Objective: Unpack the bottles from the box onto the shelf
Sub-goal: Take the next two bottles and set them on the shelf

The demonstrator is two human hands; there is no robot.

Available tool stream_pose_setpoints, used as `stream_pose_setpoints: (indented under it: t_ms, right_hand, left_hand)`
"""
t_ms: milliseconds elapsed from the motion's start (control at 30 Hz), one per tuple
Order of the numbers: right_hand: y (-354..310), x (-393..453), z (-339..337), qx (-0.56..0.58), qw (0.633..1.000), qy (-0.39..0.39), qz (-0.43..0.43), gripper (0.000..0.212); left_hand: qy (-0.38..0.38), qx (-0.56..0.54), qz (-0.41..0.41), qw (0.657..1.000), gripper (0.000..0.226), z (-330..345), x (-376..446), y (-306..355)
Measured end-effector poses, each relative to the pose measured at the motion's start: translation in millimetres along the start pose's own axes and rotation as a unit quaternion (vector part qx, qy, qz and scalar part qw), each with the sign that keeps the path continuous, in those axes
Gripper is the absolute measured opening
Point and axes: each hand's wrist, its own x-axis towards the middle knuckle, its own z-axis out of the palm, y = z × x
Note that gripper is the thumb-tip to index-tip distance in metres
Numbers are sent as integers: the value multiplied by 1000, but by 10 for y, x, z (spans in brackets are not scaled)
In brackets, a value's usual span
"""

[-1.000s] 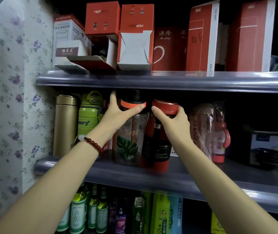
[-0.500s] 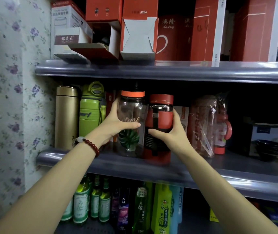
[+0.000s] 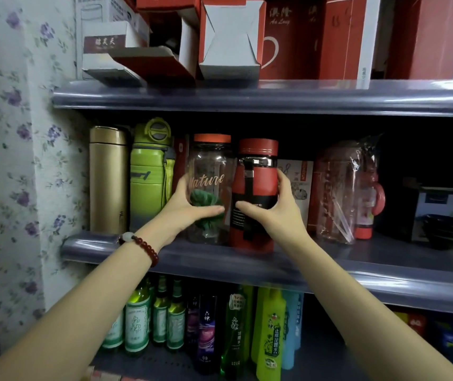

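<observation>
Nearest the camera, two bare forearms reach up and forward; the left one wears a red bead bracelet [image 3: 140, 244]; below them, on the bottom shelf, stand green glass bottles [image 3: 148, 317] and taller yellow-green ones [image 3: 270, 334]. Further in, the middle shelf [image 3: 329, 266] carries the task's things near its front lip; the left hand [image 3: 189, 206] curls round the lower half of the clear bottle [image 3: 211, 171], thumb across the leaf print under the word "Nature", fingers behind the glass; the right hand [image 3: 276, 207] wraps the red bottle [image 3: 257, 188] at its black band, thumb in front and fingers round the right side; both bottles look upright, with their bases on the shelf, and they stand just beside each other, possibly touching. Left of them stand a green bottle [image 3: 148, 174] and a gold flask [image 3: 108, 177]; to the right, a plastic-wrapped bottle [image 3: 340, 193]. Above and behind, the top shelf holds red boxes [image 3: 313, 37], some with flaps hanging open.

As a judgement, the placing looks almost finished; the risk lies in the letting go; the row is crowded, so a hand drawn back carelessly could drag a bottle towards the lip or knock a neighbour; the clear one, if glass, would not survive a fall; pushing either deeper could jam it against the boxes behind.
</observation>
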Motion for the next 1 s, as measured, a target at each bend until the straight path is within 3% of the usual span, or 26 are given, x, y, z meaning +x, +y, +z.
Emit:
stream_pose_setpoints:
  t_ms: [133,433,667,833,1000]
  right_hand:
    - [-9,-42,28,-74,997,33,2,100]
    - [-46,-9,22,-42,998,26,29,89]
    - [-135,-183,-29,-98,993,37,53,97]
    - [-338,-569,-77,-181,978,62,-87,70]
    - [-441,-956,146,-189,963,-68,-177,45]
  left_hand:
    - [13,36,-5,999,118,18,-47,-68]
    - [66,108,-11,992,112,89,-154,15]
    - [63,192,-41,979,98,101,-376,136]
    - [129,262,-18,956,50,99,-767,305]
    - [177,319,-40,930,35,20,-1345,257]
